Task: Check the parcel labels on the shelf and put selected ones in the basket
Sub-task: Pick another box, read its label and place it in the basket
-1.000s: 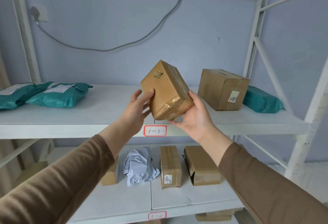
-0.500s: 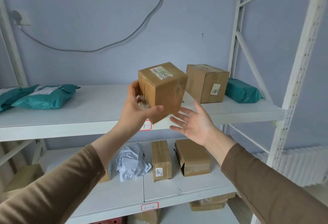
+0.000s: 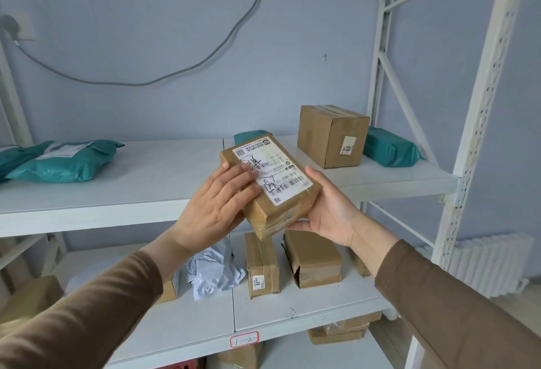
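Note:
I hold a brown cardboard parcel (image 3: 279, 215) in front of the upper shelf (image 3: 140, 187), tilted with its white printed label (image 3: 272, 174) facing me. My left hand (image 3: 216, 204) grips the parcel's left side, with its fingers lying across the top face and touching the label's edge. My right hand (image 3: 330, 210) holds the right side, with the thumb under the lower edge. A sliver of something red (image 3: 186, 365), perhaps the basket, shows at the bottom edge.
On the upper shelf stand a brown box marked 60 (image 3: 330, 137), teal mailer bags at left (image 3: 64, 161) and right (image 3: 389, 149), and another teal bag (image 3: 248, 135) behind the parcel. The lower shelf (image 3: 292, 316) bears two taped boxes (image 3: 261, 263) (image 3: 314, 257) and a crumpled white bag (image 3: 213, 272).
The parcel has been turned so its label faces up. My right hand, off it half a second ago, holds its right side again. My left fingers moved onto the top face.

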Motion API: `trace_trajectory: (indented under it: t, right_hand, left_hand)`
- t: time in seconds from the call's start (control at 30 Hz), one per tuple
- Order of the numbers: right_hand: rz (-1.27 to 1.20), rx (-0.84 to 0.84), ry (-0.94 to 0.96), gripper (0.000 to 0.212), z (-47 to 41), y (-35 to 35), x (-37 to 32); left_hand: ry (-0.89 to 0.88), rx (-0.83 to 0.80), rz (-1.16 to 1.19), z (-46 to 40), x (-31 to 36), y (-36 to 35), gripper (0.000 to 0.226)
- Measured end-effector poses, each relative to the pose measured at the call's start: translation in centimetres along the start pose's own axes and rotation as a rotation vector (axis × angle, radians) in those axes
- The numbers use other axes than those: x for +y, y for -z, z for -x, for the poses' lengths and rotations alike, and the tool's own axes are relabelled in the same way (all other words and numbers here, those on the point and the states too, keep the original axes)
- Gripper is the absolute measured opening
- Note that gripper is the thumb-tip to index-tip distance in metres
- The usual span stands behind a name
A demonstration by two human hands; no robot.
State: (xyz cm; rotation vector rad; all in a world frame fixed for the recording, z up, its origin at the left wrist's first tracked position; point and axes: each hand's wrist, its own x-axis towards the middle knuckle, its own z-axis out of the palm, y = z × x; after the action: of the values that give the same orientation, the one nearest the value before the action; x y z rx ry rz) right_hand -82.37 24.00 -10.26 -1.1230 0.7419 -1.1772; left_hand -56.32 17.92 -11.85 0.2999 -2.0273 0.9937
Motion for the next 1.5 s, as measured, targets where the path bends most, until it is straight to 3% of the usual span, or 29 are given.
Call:
trace_trajectory:
  t: [0.13, 0.23, 0.3, 0.37, 0.43, 0.5, 0.6, 0.67, 0.77, 0.87, 0.97, 1.1, 1.23, 1.33, 1.5]
  right_hand:
    - [0.267, 0.158, 0.185, 0.059, -0.3, -1.6, 0.8]
    - [0.283, 0.22, 0.308, 0.06, -0.6, -2.2, 1.6]
    - [0.226, 0.207, 0.341, 0.062, -0.8, -2.3, 2.1]
    - [0.19, 0.161, 0.346, 0.06, -1.0, -2.6, 2.7]
    - [0.189, 0.125, 0.326, 0.055, -1.3, -2.7, 3.2]
    - [0.236, 0.096, 0.28, 0.056, -1.6, -2.4, 3.3]
    - [0.399, 0.004, 0.148, 0.063, -1.7, -1.3, 1.8]
    - [0.55, -0.056, 0.043, 0.063, -1.8, -0.6, 0.4]
    - [0.82, -0.153, -0.069, 0.075, -2.4, -0.4, -1.2]
    - [0.941, -0.169, -0.1, 0.08, -3.0, -0.8, -1.8]
    - [0.857, -0.018, 0.001, 0.078, -3.3, -1.0, -1.7]
    - [0.352, 0.311, 0.239, 0.061, -2.3, -0.6, 0.1]
    - [0.275, 0.319, 0.247, 0.082, -0.7, -1.0, 4.0]
    - [0.249, 0.229, 0.233, 0.079, 0.6, -1.0, 6.0]
    - [0.174, 0.36, 0.31, 0.071, 4.5, 2.2, 5.7]
  left_hand:
    - [0.278, -0.148, 0.116, 2.2, 0.6, -0.5, 0.09]
    - [0.854, -0.042, 0.609, 2.2, 2.0, -0.1, 0.086]
    - [1.219, 0.09, 1.001, 1.6, 2.5, 0.0, 0.064]
    - [1.442, 0.091, 1.247, 0.9, 2.6, 0.3, 0.059]
    - [1.433, 0.014, 1.397, 0.5, 2.5, 0.7, 0.073]
    - [1.35, -0.016, 1.433, -0.3, 2.0, 1.4, 0.073]
    - [1.391, -0.057, 1.466, -0.4, -0.1, 2.6, 0.09]
    - [1.387, -0.232, 1.464, 0.3, -1.8, 3.2, 0.1]
    - [1.162, -0.657, 1.395, 1.0, -2.5, 4.1, 0.097]
    - [1.135, -0.801, 1.367, 1.1, -2.0, 3.9, 0.101]
    - [1.252, -0.628, 1.395, 1.7, -1.1, 2.7, 0.086]
    - [1.468, -0.162, 1.54, 2.7, 1.3, 0.1, 0.08]
    - [1.604, 0.226, 1.72, 1.1, 5.3, -2.4, 0.082]
    - [1.614, 0.313, 1.795, -0.6, 8.9, -4.5, 0.081]
    - [1.618, 0.2, 1.927, -3.3, 14.5, -7.1, 0.086]
